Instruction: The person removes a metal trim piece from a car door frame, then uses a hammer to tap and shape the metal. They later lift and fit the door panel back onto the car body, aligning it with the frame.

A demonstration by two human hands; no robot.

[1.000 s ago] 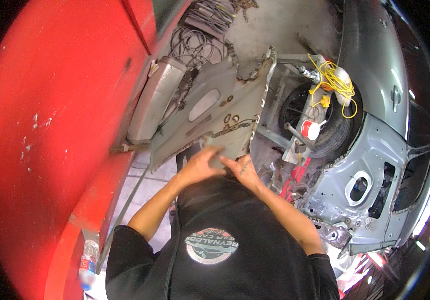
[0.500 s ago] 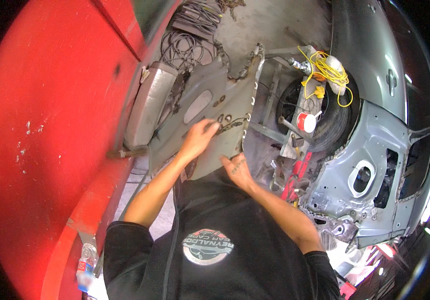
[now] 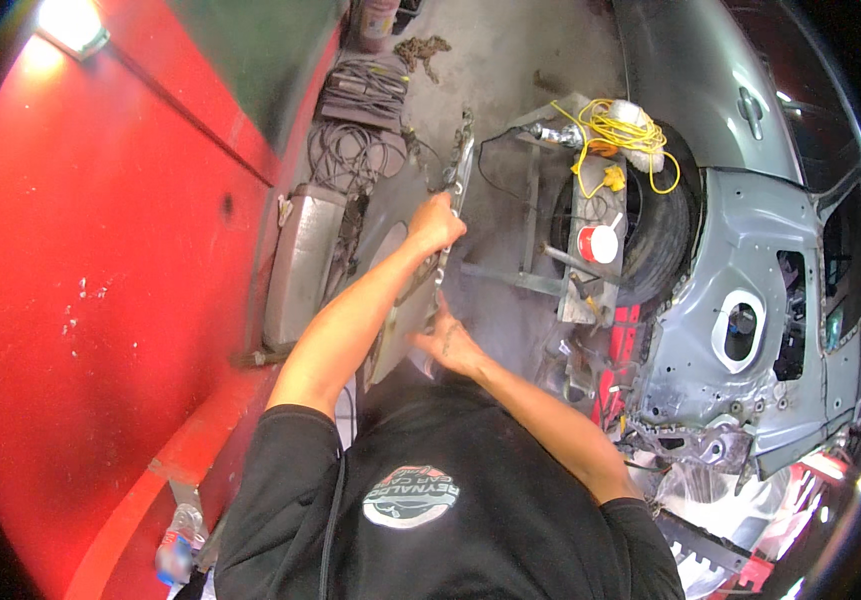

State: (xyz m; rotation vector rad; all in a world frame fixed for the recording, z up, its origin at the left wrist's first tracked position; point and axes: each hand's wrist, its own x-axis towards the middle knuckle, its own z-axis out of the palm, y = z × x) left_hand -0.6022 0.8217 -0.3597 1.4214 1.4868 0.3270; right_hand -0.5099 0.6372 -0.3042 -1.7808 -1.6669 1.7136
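Observation:
A grey sheet-metal car body panel (image 3: 402,325) stands tilted in front of me, its ragged, hole-punched edge turned toward the right. My left hand (image 3: 437,222) is closed round that edge about halfway up. Lower down, near my body, my right hand (image 3: 453,343) grips the same edge, thumb on the near face and fingers along the rim. My left forearm and hand cover part of the panel's face and its oval opening.
At right, a stand holds a coiled yellow cord (image 3: 620,130) and a red-and-white tub (image 3: 597,243) beside a tire (image 3: 662,245). Beyond is a stripped grey car body (image 3: 750,220). A red wall (image 3: 100,250), a grey metal box (image 3: 305,270) and black cables (image 3: 355,155) line the left.
The panel has swung from lying broad-side up to nearly edge-on. My left hand has moved from its face, near the small holes, up to the right edge. My right hand stays near the lower edge.

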